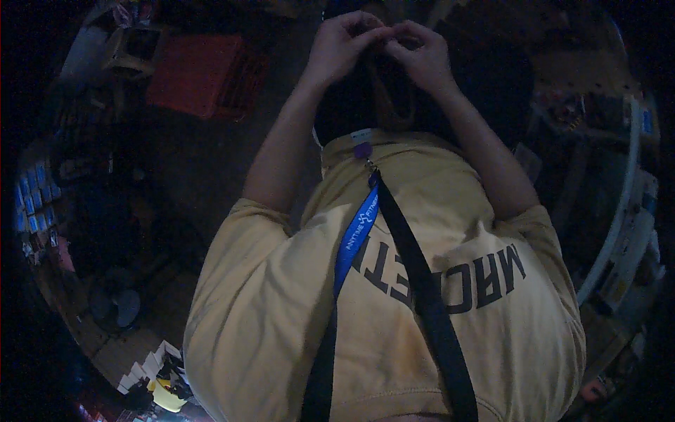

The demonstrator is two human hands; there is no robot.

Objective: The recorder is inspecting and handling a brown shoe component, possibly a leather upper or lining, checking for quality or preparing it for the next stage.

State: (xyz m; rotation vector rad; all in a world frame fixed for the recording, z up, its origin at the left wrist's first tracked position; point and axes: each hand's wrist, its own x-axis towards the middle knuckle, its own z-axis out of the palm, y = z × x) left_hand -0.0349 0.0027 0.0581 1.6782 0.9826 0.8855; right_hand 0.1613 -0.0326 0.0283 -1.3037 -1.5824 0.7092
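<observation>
At the top of the view my left hand (341, 46) and my right hand (424, 56) meet, thumbs and forefingers pinched together. Whatever lies between the fingertips is too small and dark to make out. Just beneath them a brown, strap-like loop (385, 95) shows against dark cloth; I cannot tell whether either hand holds it. A blue and black lanyard (360, 228) with a purple clip piece (363, 150) hangs over my yellow T-shirt (450, 211), below both hands.
The room is dim. A red plastic crate (197, 74) stands to the left of my hands, beside a small box-like thing (133, 49). Shelving with small blue-and-white packages (35, 193) lines the far left. A round fan-like object (116, 302) sits lower left. A pale curved edge (619, 204) runs along the right.
</observation>
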